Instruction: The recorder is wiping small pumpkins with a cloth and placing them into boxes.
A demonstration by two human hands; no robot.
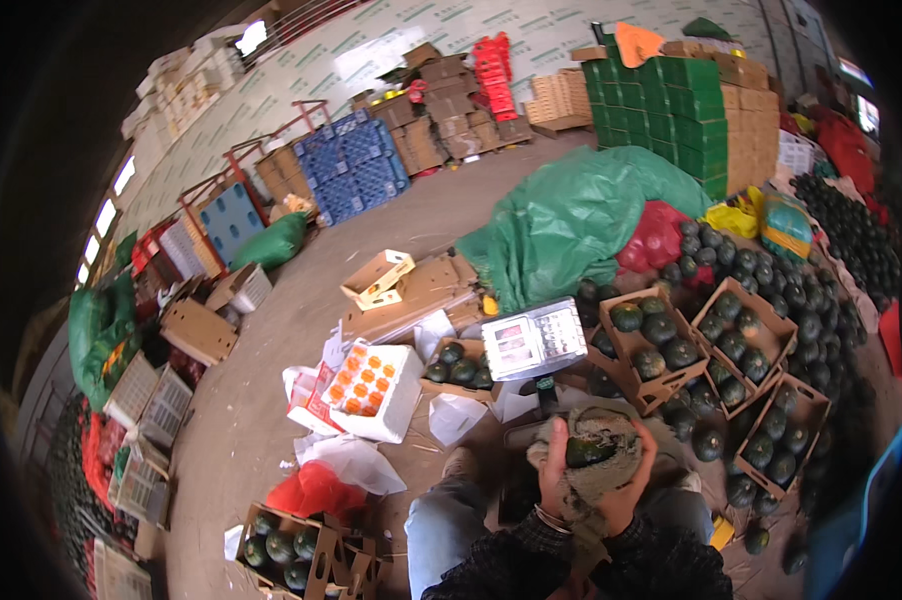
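Low in front of my body, a dark green squash (pixel 590 450) is wrapped in a worn grey-green cloth (pixel 597 487). My left hand (pixel 553 469) grips its left side, thumb pointing up. Around the right side curl the fingers of my right hand (pixel 631 484), pressing the cloth against the squash. Part of the squash's skin shows between the folds; the rest is covered. Just beyond my hands stands a scale's display head (pixel 535 341) on a dark post. The scale's lower part is mostly hidden by my hands and the cloth.
Cardboard boxes of squash (pixel 653 349) stand on the right, beside a large heap of loose squash (pixel 811 322). A white foam box (pixel 391 397) with orange stickers lies left of the scale. Another squash box (pixel 286 555) sits lower left, near red netting (pixel 316 491). Green sheeting (pixel 563 217) lies beyond.
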